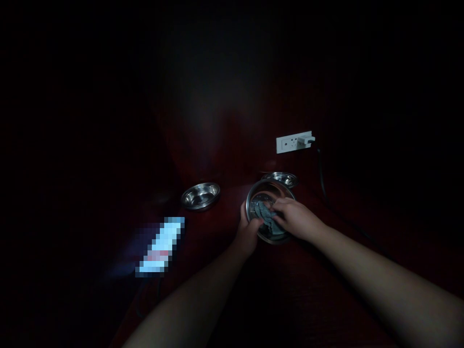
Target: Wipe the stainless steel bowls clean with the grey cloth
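Observation:
A shiny metal bowl (253, 193) is tilted with its mouth toward me. My left hand (248, 232) grips its left rim, thumb over the edge and fingers behind the outer wall. Inside the bowl, my right hand (292, 216) pinches a grey-green cloth (266, 216) and presses it against the inner surface. The cloth is bunched, and part of it lies under my right fingers. Just behind the bowl sits a shallow metal dish (288, 179), partly hidden by it.
Another shallow metal dish (201, 195) stands to the left on the dark red surface. Nearer me glows a blurred-out screen (161, 246). A white wall socket (286, 143) holds a plug (306, 140), and a dark cable (322, 179) runs down at the right. The surroundings are very dark.

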